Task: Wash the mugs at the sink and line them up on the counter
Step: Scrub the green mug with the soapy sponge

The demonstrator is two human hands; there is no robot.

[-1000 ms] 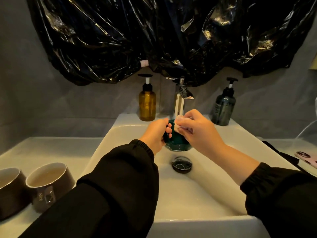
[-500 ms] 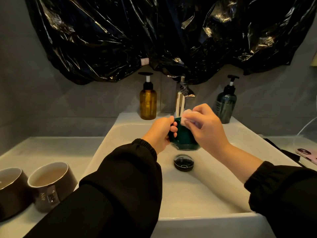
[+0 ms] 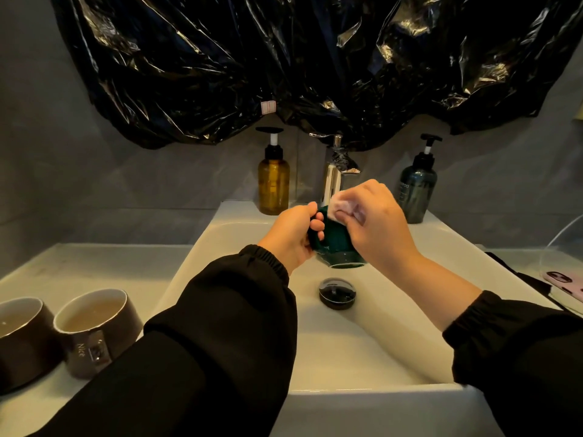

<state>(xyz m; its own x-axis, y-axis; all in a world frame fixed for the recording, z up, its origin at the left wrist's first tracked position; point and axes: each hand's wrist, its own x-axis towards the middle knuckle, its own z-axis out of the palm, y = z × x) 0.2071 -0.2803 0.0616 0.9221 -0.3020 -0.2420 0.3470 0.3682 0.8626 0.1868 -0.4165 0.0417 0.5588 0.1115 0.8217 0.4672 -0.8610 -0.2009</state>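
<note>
1. AT THE SINK: the dark green mug (image 3: 336, 247) hangs over the white sink (image 3: 362, 357) toward its back edge. It is just below the chrome faucet (image 3: 333, 181) and above the black drain stopper (image 3: 337, 293), touching neither. One rim tilts down toward the drain, and I cannot tell whether that is the mouth or the base.
2. My left hand (image 3: 290, 238) grips the mug's left side with the fingers curled round it. Whether they pass through a handle is hidden.
3. My right hand (image 3: 375, 222) pinches a small pale pad (image 3: 337, 207), sponge or cloth I cannot say, and presses it against the mug's upper wall.
4. The step, as I judge it, is scrubbing the outside of this first mug. To do it well I should hold firm with the left hand, since wet glaze will be slippery. I should turn the mug bit by bit so the pad covers the whole wall, rim and inside, and keep it low over the basin so a slip costs little.
5. No stream shows at the faucet, so I cannot tell if water is running. A rinse looks due before this mug goes to the counter.
6. Two brown mugs (image 3: 97, 329) (image 3: 22, 339) stand touching side by side near the front left corner of the counter (image 3: 94, 266). Both seem to hold murky water and look unwashed.
7. On the sink's back edge an amber pump bottle (image 3: 273, 184) stands left of the faucet and a dark teal pump bottle (image 3: 416, 190) right of it.
8. A pink phone (image 3: 564, 282) lies at the counter's right edge, and black plastic sheeting (image 3: 315, 58) drapes the wall above.
</note>
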